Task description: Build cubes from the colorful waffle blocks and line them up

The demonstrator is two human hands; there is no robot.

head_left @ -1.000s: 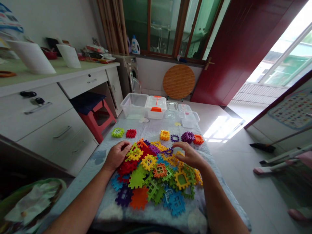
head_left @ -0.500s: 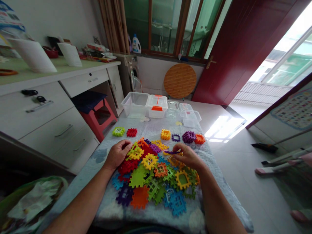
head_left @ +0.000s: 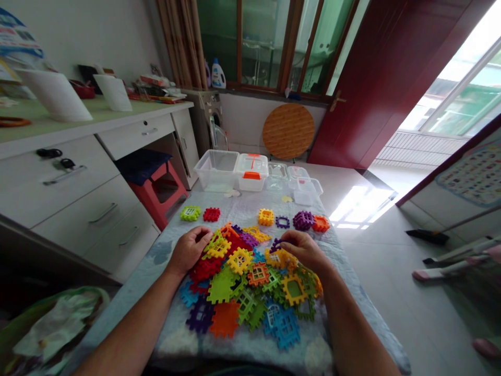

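Observation:
A heap of colourful plastic waffle-block pieces covers the middle of a quilted cloth. My left hand rests on the heap's upper left edge, touching a lime-yellow piece and holding nothing. My right hand is above the heap's right side, pinching a small purple piece between its fingers. Beyond the heap, separate pieces stand in a row, among them a lime piece, a red piece, a yellow piece and an orange piece.
Transparent plastic boxes and a lidded box with an orange latch stand at the far end of the cloth. A white drawer unit and a red stool are at left. Tiled floor lies right.
The purple piece in my right hand has turned from lying flat to a more upright angle. My right hand has shifted slightly toward the heap's centre; my left hand stays put.

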